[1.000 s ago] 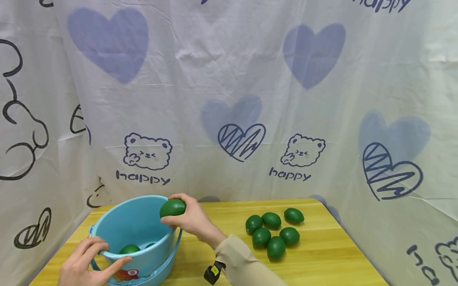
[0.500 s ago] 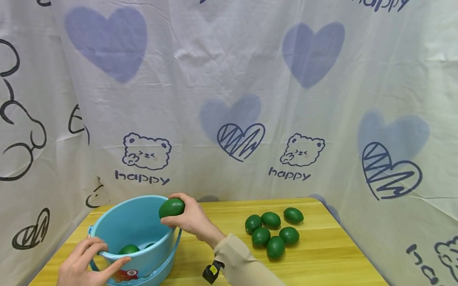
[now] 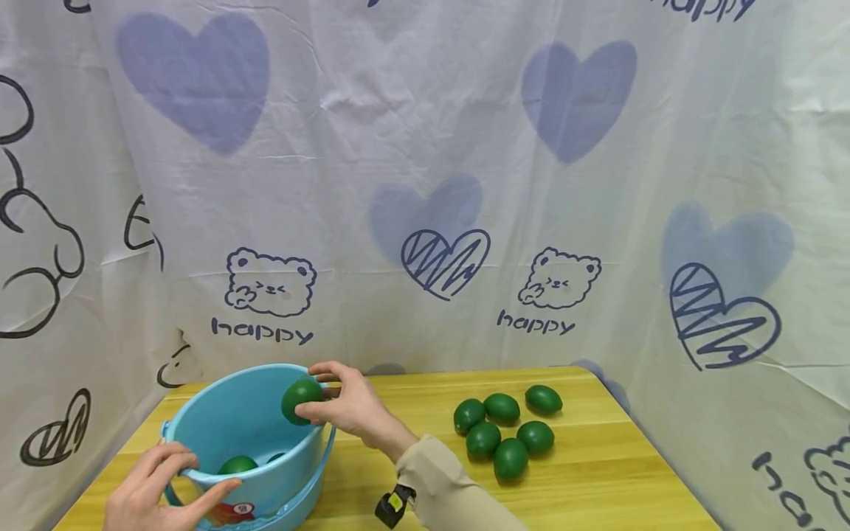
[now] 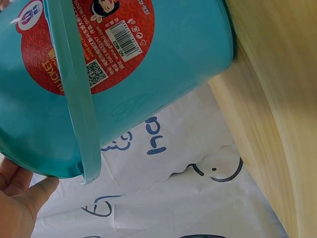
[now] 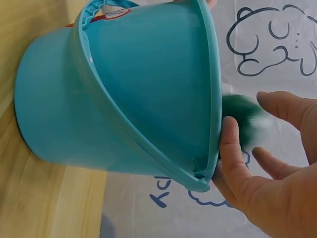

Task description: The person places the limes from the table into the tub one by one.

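Note:
A light-blue bucket [image 3: 265, 495] stands at the table's left and holds a few green limes, one lime [image 3: 237, 464] plainly visible inside. My left hand [image 3: 153, 490] grips its near left rim, thumb along the outside. Over the right side of the bucket's mouth, my right hand [image 3: 355, 405] has its fingers spread. A dark green lime [image 3: 296, 398] is just off those fingers, partly behind the thumb in the head view. In the right wrist view this lime [image 5: 240, 116] is motion-blurred between thumb and fingers, beyond the bucket rim [image 5: 214, 74].
Several more green limes [image 3: 510, 461] lie grouped on the yellow wood-grain table [image 3: 398, 487], right of the bucket. A hanging sheet [image 3: 425, 147] printed with hearts and bears encloses the back and sides. The bucket's handle [image 3: 327, 461] hangs down along its outside.
My right hand's fingers have spread from their hold on the lime, which has shifted left and slightly down over the bucket. The left hand keeps its grip on the rim.

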A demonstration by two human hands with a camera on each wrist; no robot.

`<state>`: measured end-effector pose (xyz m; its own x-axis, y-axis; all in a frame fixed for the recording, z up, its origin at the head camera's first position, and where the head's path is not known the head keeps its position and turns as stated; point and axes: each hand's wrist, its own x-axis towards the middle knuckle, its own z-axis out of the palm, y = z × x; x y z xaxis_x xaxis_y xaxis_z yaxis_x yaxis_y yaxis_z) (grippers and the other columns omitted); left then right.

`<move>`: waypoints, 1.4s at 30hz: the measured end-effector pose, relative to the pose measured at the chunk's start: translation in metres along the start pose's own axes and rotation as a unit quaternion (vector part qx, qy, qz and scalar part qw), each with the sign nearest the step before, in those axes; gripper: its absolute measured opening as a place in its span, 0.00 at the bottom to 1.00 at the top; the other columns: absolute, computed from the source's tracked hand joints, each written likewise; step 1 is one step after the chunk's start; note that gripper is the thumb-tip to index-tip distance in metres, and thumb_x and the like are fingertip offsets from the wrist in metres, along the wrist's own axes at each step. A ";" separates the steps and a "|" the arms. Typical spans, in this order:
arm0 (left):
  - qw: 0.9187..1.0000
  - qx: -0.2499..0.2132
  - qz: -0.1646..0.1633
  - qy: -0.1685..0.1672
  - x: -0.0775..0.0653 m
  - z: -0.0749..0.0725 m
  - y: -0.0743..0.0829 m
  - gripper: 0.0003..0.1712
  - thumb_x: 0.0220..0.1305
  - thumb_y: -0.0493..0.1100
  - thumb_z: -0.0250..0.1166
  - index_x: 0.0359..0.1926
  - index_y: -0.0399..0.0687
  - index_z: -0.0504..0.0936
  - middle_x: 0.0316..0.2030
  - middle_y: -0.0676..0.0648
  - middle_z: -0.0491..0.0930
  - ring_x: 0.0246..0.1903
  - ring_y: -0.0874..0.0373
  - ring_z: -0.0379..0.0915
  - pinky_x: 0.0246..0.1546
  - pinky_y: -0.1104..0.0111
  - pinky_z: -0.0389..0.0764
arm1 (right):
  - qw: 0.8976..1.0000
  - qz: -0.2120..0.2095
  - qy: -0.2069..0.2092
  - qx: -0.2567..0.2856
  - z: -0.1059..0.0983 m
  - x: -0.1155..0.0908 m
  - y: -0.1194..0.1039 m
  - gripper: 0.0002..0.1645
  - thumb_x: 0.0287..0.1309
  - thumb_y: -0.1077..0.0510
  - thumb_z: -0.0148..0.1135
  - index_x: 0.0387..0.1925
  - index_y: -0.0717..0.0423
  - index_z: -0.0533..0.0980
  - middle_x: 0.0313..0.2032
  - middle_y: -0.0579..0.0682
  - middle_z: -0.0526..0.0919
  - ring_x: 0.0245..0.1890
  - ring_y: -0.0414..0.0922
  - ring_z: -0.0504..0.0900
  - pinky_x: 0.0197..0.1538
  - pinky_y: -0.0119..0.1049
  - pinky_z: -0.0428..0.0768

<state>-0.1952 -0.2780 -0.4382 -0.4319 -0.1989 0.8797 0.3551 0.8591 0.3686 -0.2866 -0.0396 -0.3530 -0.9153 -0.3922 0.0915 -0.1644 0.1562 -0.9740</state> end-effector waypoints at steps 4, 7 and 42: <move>1.000 0.004 -0.002 0.002 0.000 0.000 0.001 0.35 0.06 0.53 0.89 0.22 0.50 0.79 0.29 0.49 0.76 0.28 0.84 0.56 0.26 0.87 0.64 | 1.000 -0.005 -0.010 0.016 -0.001 -0.001 0.001 0.28 0.52 0.61 0.74 0.56 0.51 0.76 0.58 0.55 0.75 0.57 0.54 0.79 0.41 0.40 0.86; 1.000 0.002 0.005 0.003 0.001 0.000 0.001 0.34 0.08 0.53 0.89 0.22 0.49 0.79 0.29 0.50 0.76 0.29 0.85 0.55 0.26 0.86 0.65 | 0.999 -0.011 -0.017 0.025 -0.002 -0.002 0.001 0.25 0.54 0.60 0.72 0.54 0.52 0.77 0.55 0.52 0.76 0.51 0.50 0.83 0.41 0.39 0.86; 1.000 0.005 -0.007 0.009 0.000 0.001 0.003 0.34 0.06 0.49 0.89 0.22 0.48 0.79 0.29 0.51 0.77 0.31 0.87 0.56 0.31 0.90 0.65 | 0.992 -0.088 0.025 0.085 -0.028 -0.017 0.041 0.15 0.58 0.64 0.68 0.48 0.57 0.81 0.48 0.57 0.83 0.43 0.43 0.83 0.49 0.37 0.83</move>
<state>-0.1952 -0.2751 -0.4380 -0.4225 -0.2199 0.8793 0.3405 0.8606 0.3788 -0.2883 -0.0012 -0.3884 -0.8960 -0.3532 0.2693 -0.2624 -0.0682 -0.9625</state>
